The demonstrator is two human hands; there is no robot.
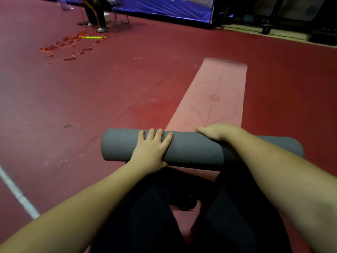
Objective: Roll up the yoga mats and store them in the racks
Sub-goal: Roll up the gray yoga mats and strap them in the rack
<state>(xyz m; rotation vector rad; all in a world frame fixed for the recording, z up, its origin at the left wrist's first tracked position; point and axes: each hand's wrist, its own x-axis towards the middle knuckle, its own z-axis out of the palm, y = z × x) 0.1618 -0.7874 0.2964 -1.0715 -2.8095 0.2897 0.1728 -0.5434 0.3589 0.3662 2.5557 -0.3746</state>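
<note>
A grey yoga mat (191, 148) lies rolled into a tube across the near end of a pink yoga mat (215, 94), which is spread flat on the red floor and stretches away from me. My left hand (151, 147) rests flat on top of the roll, fingers spread and straight. My right hand (213, 132) is on the far top edge of the roll with its fingers bent over the far side and hidden. My dark-trousered legs are below the roll.
Red ribbon scraps (67, 46) and a yellow-green stick (93, 37) lie on the floor at far left, near a seated person's legs (96, 15) and a chair. A blue banner (164, 8) lines the back. A white floor line (16, 192) runs at left.
</note>
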